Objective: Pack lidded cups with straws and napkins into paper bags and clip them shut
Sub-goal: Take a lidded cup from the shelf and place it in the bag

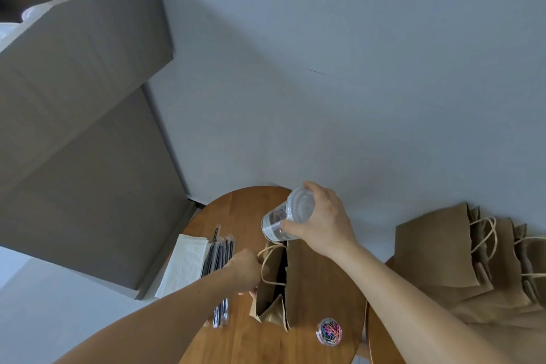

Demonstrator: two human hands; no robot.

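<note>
The left hand (245, 270) pinches the paper bag (307, 275) to keep it open. The right hand (322, 221) grips the cup (283, 216) just above, ready to go in.

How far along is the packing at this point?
Early for this bag. Done: the cup is lidded and the bag stands open on the table. In hand: the right hand holds the cup, tilted, above the bag's mouth while the left hand grips its rim. Left: straws and napkins lie on the table, the tub of paper clips sits by the bag, and spare bags lie stacked at right.
</note>
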